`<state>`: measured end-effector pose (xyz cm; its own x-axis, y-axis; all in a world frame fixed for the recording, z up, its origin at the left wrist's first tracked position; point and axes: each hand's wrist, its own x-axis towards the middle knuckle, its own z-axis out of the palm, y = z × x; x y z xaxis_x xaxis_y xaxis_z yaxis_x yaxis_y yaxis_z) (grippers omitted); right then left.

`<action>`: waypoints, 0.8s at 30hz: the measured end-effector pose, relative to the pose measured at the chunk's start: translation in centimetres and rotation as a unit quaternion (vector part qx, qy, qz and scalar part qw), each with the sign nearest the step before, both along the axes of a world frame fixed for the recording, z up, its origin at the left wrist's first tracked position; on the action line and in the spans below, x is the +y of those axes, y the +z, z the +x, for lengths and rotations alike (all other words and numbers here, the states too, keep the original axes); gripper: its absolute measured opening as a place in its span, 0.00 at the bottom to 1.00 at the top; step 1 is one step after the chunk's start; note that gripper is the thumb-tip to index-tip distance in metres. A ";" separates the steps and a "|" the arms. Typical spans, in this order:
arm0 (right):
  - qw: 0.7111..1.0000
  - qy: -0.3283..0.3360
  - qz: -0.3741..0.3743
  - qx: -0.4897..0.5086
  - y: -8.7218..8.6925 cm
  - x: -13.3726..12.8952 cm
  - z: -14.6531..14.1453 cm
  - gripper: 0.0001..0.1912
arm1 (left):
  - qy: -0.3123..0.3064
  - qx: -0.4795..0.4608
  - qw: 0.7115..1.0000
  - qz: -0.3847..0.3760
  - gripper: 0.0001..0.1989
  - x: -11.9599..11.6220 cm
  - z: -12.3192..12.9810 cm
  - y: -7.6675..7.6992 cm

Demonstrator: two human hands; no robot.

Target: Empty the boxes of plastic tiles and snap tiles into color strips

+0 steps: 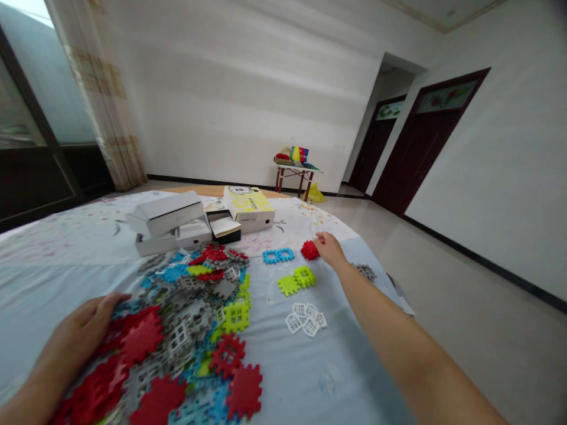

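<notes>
A large heap of toothed plastic tiles [181, 330] in red, grey, blue and green covers the left front of the table. My left hand [91, 321] rests at the heap's left edge, its fingers stretched out beside red tiles. Farther off, my right hand [329, 248] has its fingers closed at a small group of red tiles [309, 250]; whether it grips one is hidden. Left of it lie blue tiles [278, 255], and nearer to me are green tiles [296, 280] and several white window-shaped pieces [306, 319]. Grey tiles [365, 271] lie partly behind my right forearm.
White boxes [166, 215], a small black box [225, 227] and a yellow-and-white box [248, 208] stand behind the heap. The table [336, 366] wears a light blue and white cloth and curves at its right edge. A small side table [297, 167] stands by the wall.
</notes>
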<state>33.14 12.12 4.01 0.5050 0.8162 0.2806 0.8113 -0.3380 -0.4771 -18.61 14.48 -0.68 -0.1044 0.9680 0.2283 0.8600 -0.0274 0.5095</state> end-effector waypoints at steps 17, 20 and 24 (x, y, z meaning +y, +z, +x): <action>0.906 0.418 -0.069 -0.023 -2.4 -7.3 -18.6 0.25 | -0.039 -0.046 0.998 -0.011 0.28 -0.2 -0.1 -0.6; 0.913 0.406 -0.047 -0.005 -2.5 -7.9 -18.1 0.22 | -0.043 -0.048 0.998 -0.010 0.28 -0.1 0.0 -0.5; 0.910 0.408 -0.064 -0.029 -2.7 -8.8 -17.8 0.27 | -0.048 -0.048 0.998 -0.012 0.28 0.1 0.1 -0.4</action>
<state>15.38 3.31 1.32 -0.2959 0.9410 0.1643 0.8398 0.3382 -0.4247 -18.48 14.56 -1.08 -0.0311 0.9795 0.1990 0.8008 -0.0947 0.5913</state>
